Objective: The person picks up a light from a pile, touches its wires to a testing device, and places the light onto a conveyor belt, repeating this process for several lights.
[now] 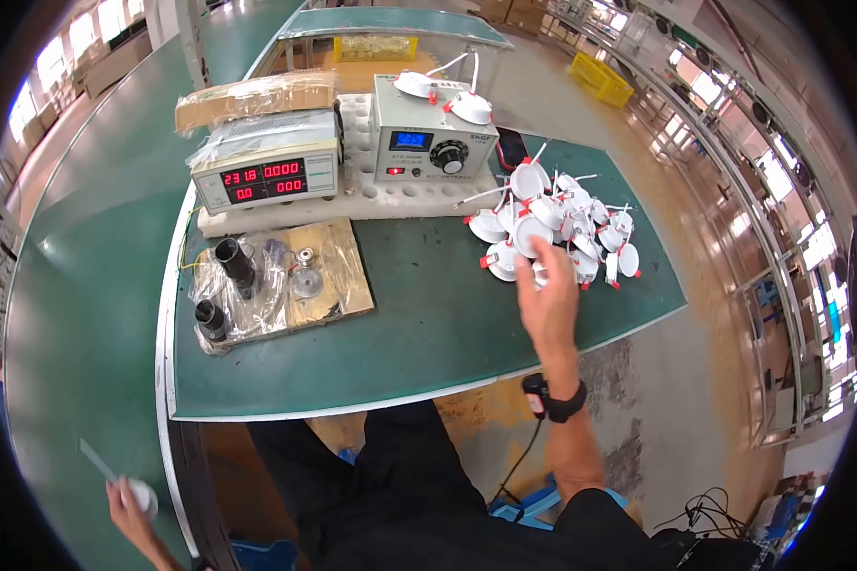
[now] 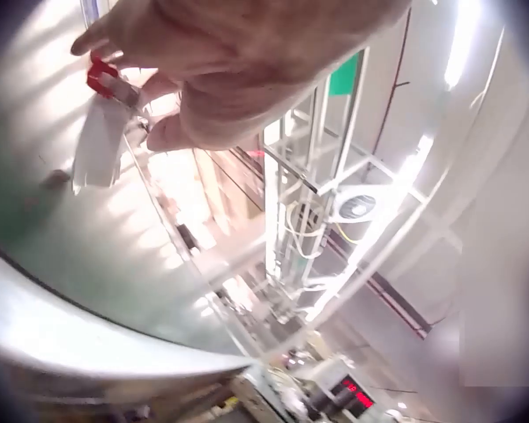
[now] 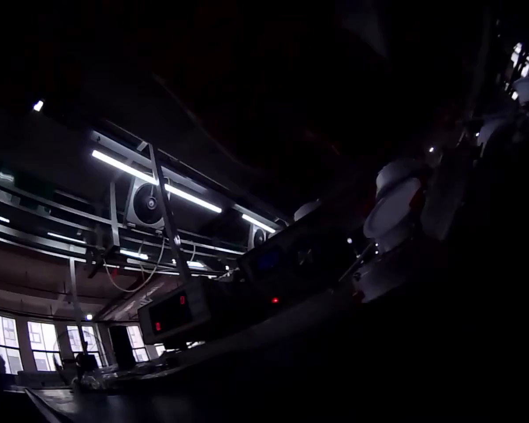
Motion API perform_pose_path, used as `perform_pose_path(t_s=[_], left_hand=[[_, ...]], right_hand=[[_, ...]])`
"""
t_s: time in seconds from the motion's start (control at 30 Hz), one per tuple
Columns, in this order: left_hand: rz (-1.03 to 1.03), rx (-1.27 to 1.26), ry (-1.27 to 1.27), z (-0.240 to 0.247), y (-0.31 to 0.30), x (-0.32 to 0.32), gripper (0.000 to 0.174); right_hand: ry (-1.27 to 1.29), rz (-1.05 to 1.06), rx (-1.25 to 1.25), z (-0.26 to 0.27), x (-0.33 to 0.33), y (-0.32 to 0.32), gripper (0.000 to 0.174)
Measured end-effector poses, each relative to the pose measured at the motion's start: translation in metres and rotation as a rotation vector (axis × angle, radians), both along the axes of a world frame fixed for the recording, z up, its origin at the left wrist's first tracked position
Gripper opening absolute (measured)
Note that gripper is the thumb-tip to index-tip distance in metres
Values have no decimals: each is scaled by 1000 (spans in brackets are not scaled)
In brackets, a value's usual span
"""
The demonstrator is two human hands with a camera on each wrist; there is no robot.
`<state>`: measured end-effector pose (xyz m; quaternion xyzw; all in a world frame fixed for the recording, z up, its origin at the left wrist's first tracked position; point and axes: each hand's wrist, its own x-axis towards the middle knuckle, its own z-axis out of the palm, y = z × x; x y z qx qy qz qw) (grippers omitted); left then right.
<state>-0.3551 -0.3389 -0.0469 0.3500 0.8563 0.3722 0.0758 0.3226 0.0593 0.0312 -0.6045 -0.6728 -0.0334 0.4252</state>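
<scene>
Low at the left in the head view, my left hand (image 1: pixel 131 519) holds a white downlight (image 1: pixel 145 499) over the long green bench, its pale lead sticking out. In the left wrist view the fingers of my left hand (image 2: pixel 220 70) pinch it near a red clip (image 2: pixel 102 77). My right hand (image 1: pixel 550 306) reaches to the near edge of a heap of white downlights (image 1: pixel 586 214) with red-tipped clips. Its fingertips overlap a round white downlight (image 1: pixel 530 234), with thumb and fingers apart. The right wrist view is mostly dark, showing some downlights (image 3: pixel 393 210) nearby.
A power meter (image 1: pixel 267 181) with red digits and a grey voltage regulator (image 1: pixel 428 143) stand on white foam (image 1: pixel 409 202). Two downlights (image 1: pixel 469 107) lie on the regulator. A plastic-wrapped board (image 1: pixel 338 276) with black cylinders (image 1: pixel 233 262) sits at the left of the green table (image 1: pixel 428 324).
</scene>
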Motion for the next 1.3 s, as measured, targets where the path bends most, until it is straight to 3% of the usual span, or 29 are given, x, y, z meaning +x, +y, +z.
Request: perform_pose_path(t_s=[0.03,0.1,0.2,0.23,0.27,0.33,0.4,0.47,0.6,0.63,0.7,0.73,0.77,0.8,0.87,0.93,1.0,1.07,1.1,1.13,1.2,1.3], left_hand=[[132,41,-83,-26,-59,-41,36],[518,-14,203,9,-87,16,57],[797,-446,1077,-5,-118,24,63],[697,-325,1406,-13,-116,23,71],[646,-270,1281,-20,-116,25,71],[528,-156,1038,22,-44,77,72],[389,201,609,50,33,135,36],[173,434,118,65,91,180,33],[-374,205,-539,121,175,287,31],[-483,126,-715,123,188,302,32],[-780,97,-819,105,209,325,39],[-841,-19,-914,105,215,334,41],[-885,36,-1054,116,221,348,42],[-911,116,-950,100,224,355,40],[-778,160,-1170,89,229,357,37],[-783,254,-1385,86,230,349,37],[-857,91,-1283,90,228,343,34],[-1016,-36,-1115,90,232,348,33],[-1073,64,-1212,68,233,359,32],[-1105,3,-1092,80,233,362,32],[-1125,-90,-901,78,232,361,32],[-1144,-70,-1080,71,232,355,29]], right_hand=[[-106,-83,25,-5,18,2,43],[-258,-221,-23,-29,50,6,59],[-309,-267,-164,-41,54,-2,64],[-331,-262,-194,-40,52,-3,65],[-319,-252,-201,-38,48,-6,63],[-291,-242,-226,-27,37,-23,60],[-155,-169,-210,-12,24,-42,55],[-6,-81,-279,5,10,-64,53],[229,290,-443,36,-49,-104,57],[175,408,-408,39,-67,-112,59],[93,634,-370,42,-102,-127,63],[69,759,-348,40,-116,-129,65],[68,829,-334,37,-130,-132,66],[62,889,-322,35,-139,-132,66],[84,923,-391,43,-143,-127,65],[179,976,-532,57,-137,-111,63],[186,780,-483,61,-139,-94,45],[389,806,-636,58,-149,-80,33],[508,883,-807,51,-154,-75,30],[649,886,-944,51,-162,-77,29],[637,859,-989,47,-162,-74,29],[819,992,-947,38,-165,-86,32]])
